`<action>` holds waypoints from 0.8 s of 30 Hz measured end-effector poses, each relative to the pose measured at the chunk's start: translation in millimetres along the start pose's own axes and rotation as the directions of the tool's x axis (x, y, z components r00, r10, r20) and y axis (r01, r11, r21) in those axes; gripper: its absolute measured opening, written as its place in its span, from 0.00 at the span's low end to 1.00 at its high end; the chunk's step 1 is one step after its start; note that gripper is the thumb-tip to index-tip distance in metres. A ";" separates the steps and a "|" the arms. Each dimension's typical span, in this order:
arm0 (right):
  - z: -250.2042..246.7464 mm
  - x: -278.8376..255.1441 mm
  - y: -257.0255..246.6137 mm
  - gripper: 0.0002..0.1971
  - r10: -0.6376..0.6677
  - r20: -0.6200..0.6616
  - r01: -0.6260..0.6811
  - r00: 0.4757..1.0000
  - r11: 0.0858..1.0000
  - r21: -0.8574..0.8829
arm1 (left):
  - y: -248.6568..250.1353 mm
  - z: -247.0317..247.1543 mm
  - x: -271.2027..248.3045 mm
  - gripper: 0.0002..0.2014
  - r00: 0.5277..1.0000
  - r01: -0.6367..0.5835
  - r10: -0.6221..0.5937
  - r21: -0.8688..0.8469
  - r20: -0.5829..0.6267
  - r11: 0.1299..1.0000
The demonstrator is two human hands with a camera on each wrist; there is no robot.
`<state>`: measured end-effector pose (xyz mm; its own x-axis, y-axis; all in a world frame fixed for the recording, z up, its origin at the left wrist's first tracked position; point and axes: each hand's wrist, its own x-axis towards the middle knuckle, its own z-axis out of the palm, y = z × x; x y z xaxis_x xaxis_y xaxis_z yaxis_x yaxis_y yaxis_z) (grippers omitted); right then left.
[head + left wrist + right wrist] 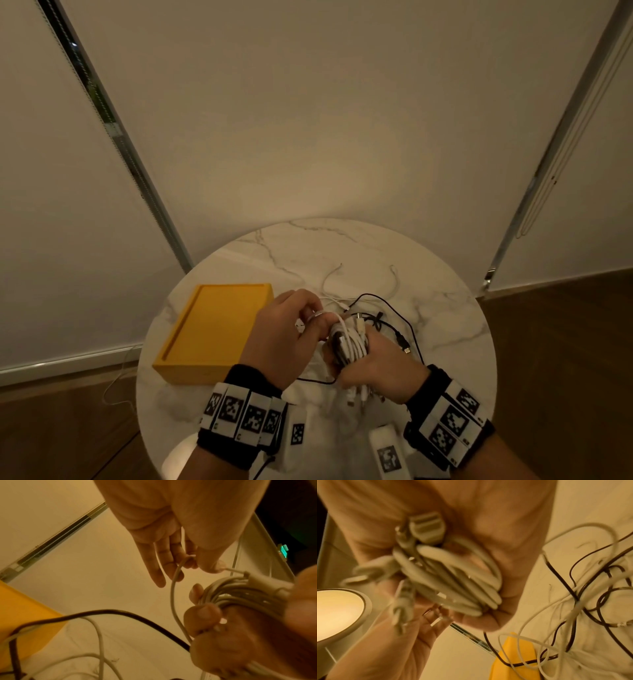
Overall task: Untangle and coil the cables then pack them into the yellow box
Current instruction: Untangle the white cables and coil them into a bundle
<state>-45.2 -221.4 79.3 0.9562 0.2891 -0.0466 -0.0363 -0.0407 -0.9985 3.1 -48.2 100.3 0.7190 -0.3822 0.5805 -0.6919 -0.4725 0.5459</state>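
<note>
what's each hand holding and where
Right hand grips the white cable bundle around its coiled middle; left hand pinches a loose white strand leading off it.

Showing a dim, warm, yellowish room in the head view, with the brightest patch falling on the wall just above the marble table (pixel 342 246) and the corners fading darker, straight window frames bowing outward from wide-angle distortion. Glowing softly at the left of the right wrist view, a round lamp (pixel 337 614), while the bundle of white cables (pixel 450 577) is smearing with motion blur. Going soft and out of focus close to the lens in the left wrist view, the right hand (pixel 240 635) blurring at the lower right.
</note>
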 end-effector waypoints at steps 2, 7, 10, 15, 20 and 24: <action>-0.3 2.4 4.1 0.16 -0.029 -0.116 0.037 0.993 0.997 0.071 | 0.9 0.9 -0.6 0.14 0.999 0.027 -0.027 -0.019 -0.026 0.999; -1.3 5.9 3.3 0.19 -0.097 -0.261 0.184 0.960 0.924 0.335 | 3.9 3.4 -0.7 0.13 0.992 0.098 -0.103 -0.060 -0.070 0.993; -2.5 6.1 4.2 0.24 -0.052 -0.283 0.181 0.958 0.873 0.454 | 5.4 3.1 -0.8 0.09 0.995 0.098 -0.101 -0.082 -0.024 0.992; -0.4 6.1 2.2 0.20 -0.005 -0.191 0.081 0.982 0.917 0.392 | 14.8 1.8 3.0 0.04 0.999 0.053 -0.053 -0.146 0.007 0.988; 8.4 1.3 -4.0 0.09 -0.008 -0.106 0.038 0.994 0.957 0.288 | 22.8 5.7 5.3 0.06 0.994 0.109 -0.112 -0.255 0.004 0.961; 9.4 3.6 -4.2 0.10 -0.009 -0.145 0.054 0.989 0.949 0.311 | 24.1 7.4 4.7 0.09 0.993 0.111 -0.115 -0.293 0.005 0.950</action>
<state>-44.4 -211.2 83.1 0.9885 0.1476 -0.0329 -0.0730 0.2747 -0.9588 -9.6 -67.3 111.6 0.7941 -0.3297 0.5107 -0.5962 -0.2588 0.7600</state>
